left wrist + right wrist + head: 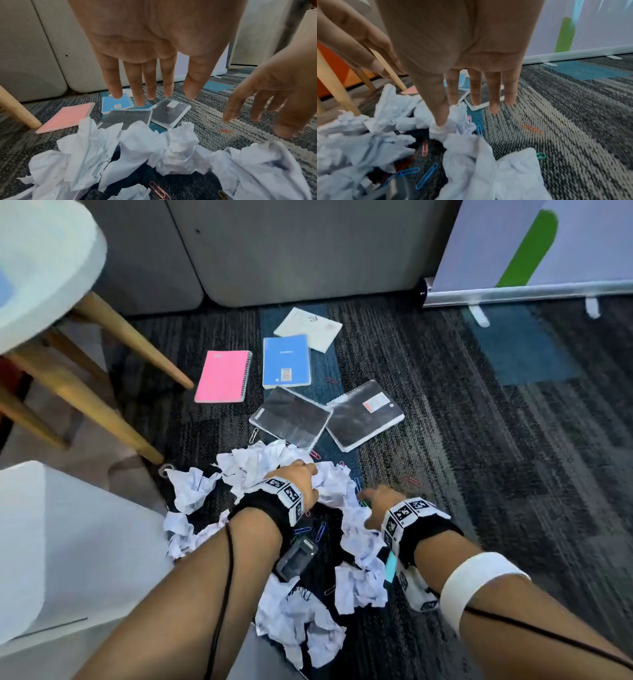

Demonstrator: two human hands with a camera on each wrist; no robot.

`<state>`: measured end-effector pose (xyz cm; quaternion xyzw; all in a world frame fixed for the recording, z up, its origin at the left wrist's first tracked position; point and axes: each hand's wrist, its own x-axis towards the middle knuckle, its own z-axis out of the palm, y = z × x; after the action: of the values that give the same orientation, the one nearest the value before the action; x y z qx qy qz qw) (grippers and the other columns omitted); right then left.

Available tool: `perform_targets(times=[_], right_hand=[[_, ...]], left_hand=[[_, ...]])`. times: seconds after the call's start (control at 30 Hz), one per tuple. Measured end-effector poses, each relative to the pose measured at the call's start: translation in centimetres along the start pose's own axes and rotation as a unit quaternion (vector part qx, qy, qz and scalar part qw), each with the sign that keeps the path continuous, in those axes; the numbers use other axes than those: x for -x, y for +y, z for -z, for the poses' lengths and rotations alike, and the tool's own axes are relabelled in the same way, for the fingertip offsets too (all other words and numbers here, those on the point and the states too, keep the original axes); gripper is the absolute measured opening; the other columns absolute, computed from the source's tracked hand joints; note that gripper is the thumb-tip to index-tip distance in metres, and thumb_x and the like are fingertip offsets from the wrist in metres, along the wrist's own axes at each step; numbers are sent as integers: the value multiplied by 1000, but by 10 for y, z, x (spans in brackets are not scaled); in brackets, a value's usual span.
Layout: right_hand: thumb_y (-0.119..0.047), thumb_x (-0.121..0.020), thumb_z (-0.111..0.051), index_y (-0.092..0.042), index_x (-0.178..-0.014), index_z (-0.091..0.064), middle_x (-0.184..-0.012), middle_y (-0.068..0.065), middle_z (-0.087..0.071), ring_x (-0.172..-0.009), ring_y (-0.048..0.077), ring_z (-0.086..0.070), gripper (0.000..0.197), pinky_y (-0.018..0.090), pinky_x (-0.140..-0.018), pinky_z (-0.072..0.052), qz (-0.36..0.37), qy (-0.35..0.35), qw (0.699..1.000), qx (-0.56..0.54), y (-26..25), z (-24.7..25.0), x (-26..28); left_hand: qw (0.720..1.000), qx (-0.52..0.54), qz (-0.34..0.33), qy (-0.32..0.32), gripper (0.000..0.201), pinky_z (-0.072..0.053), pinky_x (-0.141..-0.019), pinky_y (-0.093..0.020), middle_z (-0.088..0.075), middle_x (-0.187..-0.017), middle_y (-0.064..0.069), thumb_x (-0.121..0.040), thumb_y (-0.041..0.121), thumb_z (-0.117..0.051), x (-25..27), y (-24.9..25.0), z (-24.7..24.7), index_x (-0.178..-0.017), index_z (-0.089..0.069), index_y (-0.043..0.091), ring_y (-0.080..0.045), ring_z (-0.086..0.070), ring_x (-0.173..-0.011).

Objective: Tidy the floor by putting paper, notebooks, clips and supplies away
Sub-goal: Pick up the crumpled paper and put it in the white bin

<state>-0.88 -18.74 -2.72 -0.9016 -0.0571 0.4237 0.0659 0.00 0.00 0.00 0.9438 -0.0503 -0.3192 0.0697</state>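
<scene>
Crumpled white paper [246, 467] lies heaped on the carpet around both hands. My left hand [298, 475] hovers over the heap with straight fingers [150, 86] and holds nothing. My right hand [378, 501] is spread open at the heap's right edge, its thumb [441, 116] touching a paper wad [453, 129]. Coloured paper clips [426, 175] lie among the paper, and a red one [411, 481] sits apart. Further off lie a pink notebook [222, 376], a blue notebook [286, 361], a white booklet [308, 328] and two black notebooks [291, 417].
Wooden chair legs [137, 344] stand to the left under a white seat. Grey cabinets [291, 251] close the back, and a banner base [527, 292] lies at the back right. A white container [68, 542] is at my lower left. A clear plastic box [296, 556] sits under my left forearm.
</scene>
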Motion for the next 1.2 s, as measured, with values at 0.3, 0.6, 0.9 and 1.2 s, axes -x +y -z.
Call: perform_targets(times=[0.3, 0.6, 0.9, 1.2], right_hand=[[-19, -86, -56, -25, -125, -52, -123, 12, -58, -110, 29, -60, 39, 33, -91, -49, -62, 43, 996, -50, 9, -73, -48], [-29, -77, -66, -23, -114, -62, -112, 6, -68, -102, 25, -64, 38, 25, -78, -48, -57, 129, 978, -153, -17, -22, -26], [-31, -76, -70, -19, -107, -66, -106, 4, -69, -99, 23, -63, 34, 22, -74, -41, 24, 232, 946, -226, -39, 27, -9], [-38, -86, -59, -21, -109, -61, -113, 7, -63, -92, 23, -62, 29, 36, -86, -54, -28, 181, 973, -141, 7, 4, -16]], left_hand=[[999, 15, -29, -13, 56, -44, -101, -44, -34, -144, -2, -91, 36, -50, -20, -10, -56, -142, -32, 22, -27, -49, -125], [992, 109, -61, 35, 92, -43, -101, -38, -30, -150, 3, -73, 73, -56, 5, -8, -54, -147, -19, 31, -23, -47, -129], [986, 125, -53, 101, 91, -46, -96, -38, -42, -142, -2, -71, 54, -71, 12, -7, -43, -142, -19, 31, -26, -52, -121], [989, 91, -6, 115, 70, -46, -94, -40, -53, -129, -4, -76, 53, -67, 5, -14, -44, -129, -31, 26, -27, -51, -118]])
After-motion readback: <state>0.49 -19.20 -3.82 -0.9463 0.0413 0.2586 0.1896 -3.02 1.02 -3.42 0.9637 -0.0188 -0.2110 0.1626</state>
